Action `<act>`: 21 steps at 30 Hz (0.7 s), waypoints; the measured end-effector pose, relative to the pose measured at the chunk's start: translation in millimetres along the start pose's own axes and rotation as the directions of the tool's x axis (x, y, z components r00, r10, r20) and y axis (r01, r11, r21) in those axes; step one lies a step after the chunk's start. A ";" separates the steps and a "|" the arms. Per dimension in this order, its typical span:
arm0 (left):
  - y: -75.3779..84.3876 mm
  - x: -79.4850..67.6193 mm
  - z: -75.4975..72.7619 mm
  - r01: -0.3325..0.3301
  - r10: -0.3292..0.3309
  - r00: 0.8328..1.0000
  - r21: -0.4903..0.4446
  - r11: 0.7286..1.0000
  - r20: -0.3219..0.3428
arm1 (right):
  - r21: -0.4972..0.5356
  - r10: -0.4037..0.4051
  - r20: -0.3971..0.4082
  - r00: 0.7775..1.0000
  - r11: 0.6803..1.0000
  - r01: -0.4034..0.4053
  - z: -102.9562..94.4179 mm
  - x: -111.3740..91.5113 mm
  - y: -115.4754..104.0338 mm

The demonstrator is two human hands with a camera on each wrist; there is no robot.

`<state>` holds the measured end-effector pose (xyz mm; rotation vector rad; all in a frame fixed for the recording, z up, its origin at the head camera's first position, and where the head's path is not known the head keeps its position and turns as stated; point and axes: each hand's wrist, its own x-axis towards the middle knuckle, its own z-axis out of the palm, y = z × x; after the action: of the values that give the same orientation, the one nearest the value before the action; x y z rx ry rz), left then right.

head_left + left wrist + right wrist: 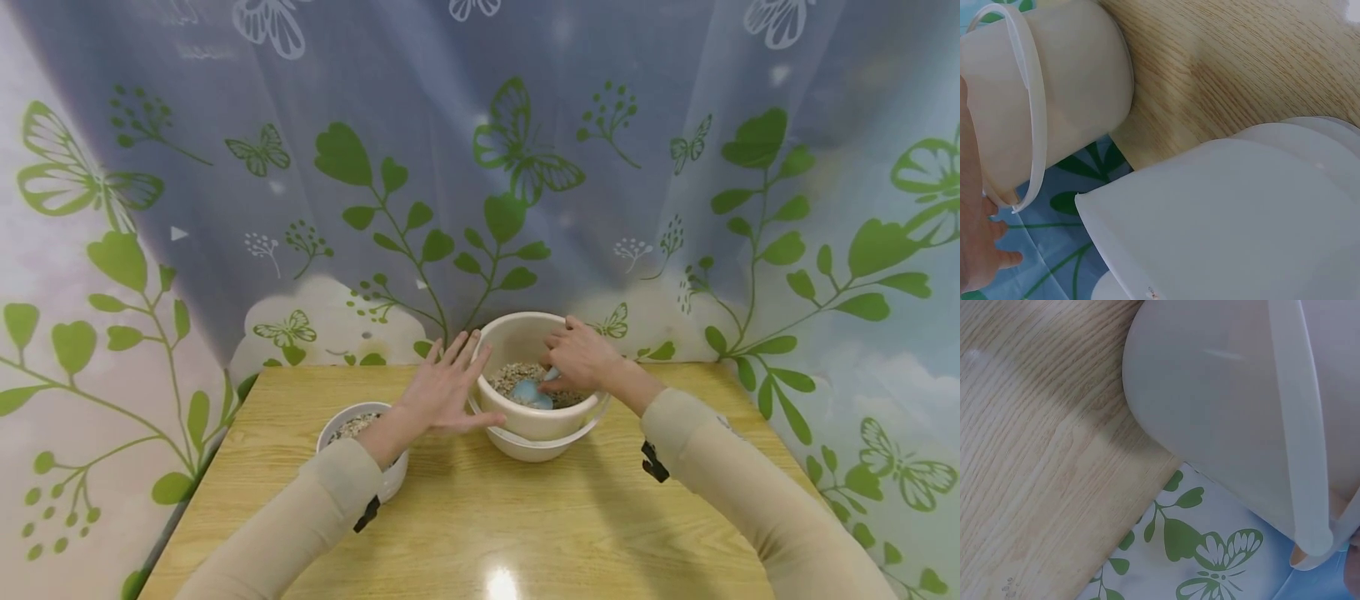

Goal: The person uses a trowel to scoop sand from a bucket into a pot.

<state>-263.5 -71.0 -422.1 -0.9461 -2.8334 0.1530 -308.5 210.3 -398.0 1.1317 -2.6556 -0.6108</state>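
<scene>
Bucket sits mid-worktop, part full of gravel; a small pot stands just left. Left hand, fingers spread flat, steadies the bucket's side. Right hand inside, gripping a blue scoop. The bucket is likely heavy with a smooth, slippery wall, so take it by the rim or the bail handle.
</scene>
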 end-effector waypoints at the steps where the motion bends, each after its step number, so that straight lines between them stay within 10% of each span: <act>1: 0.0 0.1 0.4 0.000 0.000 1.000 -0.001 1.000 -0.001 | 0.005 0.002 -0.001 1.000 1.000 -0.002 -0.2 -0.3 -0.1; 21: -0.4 -0.7 0.3 -0.007 0.007 1.000 -0.001 1.000 -0.019 | 0.170 0.067 -0.036 0.997 0.984 -0.060 -6.2 -6.9 -2.4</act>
<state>-263.3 -71.8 -422.4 -0.9521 -2.8139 0.1422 -300.2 211.9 -393.6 1.0829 -2.7383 -0.3526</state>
